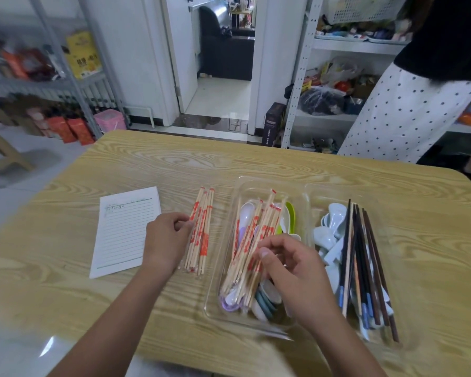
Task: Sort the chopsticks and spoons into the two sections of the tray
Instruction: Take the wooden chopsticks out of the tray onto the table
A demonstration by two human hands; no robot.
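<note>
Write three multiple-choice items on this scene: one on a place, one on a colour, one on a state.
1. Where is the notepad?
A. on the table, left of the tray
B. in the tray
C. on a shelf

2. What colour is the print on the wrapped chopsticks?
A. blue
B. red
C. black

3. What does the right section hold?
A. spoons only
B. chopsticks only
C. both, mixed

Answers:
1 A: it lies flat on the wood, outside the tray.
2 B: the sleeves bear red marks.
3 C: dark chopsticks lie over pale spoons there.
</note>
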